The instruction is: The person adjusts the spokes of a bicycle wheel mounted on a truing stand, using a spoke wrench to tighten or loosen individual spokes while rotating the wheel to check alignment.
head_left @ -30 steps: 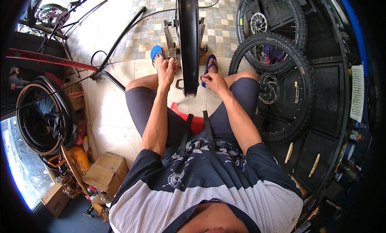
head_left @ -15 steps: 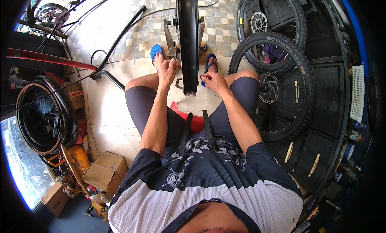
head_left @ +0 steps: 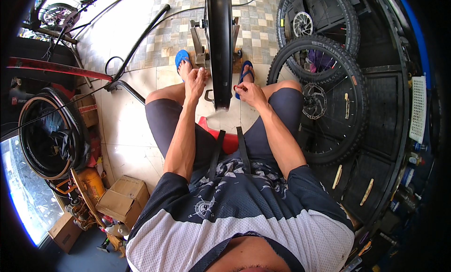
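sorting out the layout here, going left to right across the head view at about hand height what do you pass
Tyre leaning at the left → left hand → upright black wheel in the stand → right hand → knobby wheel with a disc rotor → white ribbed panel.

Right hand point(head_left: 249, 92) perhaps shifted slightly.

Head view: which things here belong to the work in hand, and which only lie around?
In use:
- left hand
- right hand
- upright wheel
- wheel stand

Lying about:
- knobby wheels
- cardboard boxes
- tyres
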`<action>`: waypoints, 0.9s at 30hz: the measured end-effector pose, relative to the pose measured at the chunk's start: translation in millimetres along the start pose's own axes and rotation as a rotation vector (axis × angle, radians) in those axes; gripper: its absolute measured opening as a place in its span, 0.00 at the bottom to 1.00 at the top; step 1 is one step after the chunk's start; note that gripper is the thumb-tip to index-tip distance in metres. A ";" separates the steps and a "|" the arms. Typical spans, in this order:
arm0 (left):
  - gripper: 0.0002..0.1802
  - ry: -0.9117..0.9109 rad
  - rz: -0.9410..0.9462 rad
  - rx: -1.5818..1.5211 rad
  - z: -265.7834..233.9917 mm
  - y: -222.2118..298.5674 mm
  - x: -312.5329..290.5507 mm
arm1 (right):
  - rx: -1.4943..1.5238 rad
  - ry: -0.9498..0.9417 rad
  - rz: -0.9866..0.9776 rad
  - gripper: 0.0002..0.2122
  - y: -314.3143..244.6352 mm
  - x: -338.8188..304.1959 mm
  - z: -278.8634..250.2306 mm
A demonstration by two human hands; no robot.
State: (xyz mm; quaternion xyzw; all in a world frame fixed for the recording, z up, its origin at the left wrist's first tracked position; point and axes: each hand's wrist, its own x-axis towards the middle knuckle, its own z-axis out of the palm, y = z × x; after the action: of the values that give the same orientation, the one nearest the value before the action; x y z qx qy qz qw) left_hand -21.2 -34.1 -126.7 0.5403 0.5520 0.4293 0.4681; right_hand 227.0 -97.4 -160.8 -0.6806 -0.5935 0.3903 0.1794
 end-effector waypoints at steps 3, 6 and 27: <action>0.21 -0.014 -0.074 -0.055 1.7 -3.3 0.0 | -0.006 0.000 0.002 0.16 0.0 0.4 0.0; 0.21 -0.021 -0.109 -0.080 2.7 -7.7 -0.5 | -0.009 0.006 -0.002 0.17 -0.6 0.2 -0.3; 0.20 0.015 0.088 -0.003 6.6 3.6 -3.8 | -0.007 -0.011 0.006 0.18 0.6 0.7 -1.3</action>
State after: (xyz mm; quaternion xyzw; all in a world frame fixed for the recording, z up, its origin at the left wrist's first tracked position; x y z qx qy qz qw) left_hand -14.1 -38.0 -124.2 0.5601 0.5305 0.4544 0.4454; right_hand 228.3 -96.6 -160.7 -0.6808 -0.5937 0.3927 0.1727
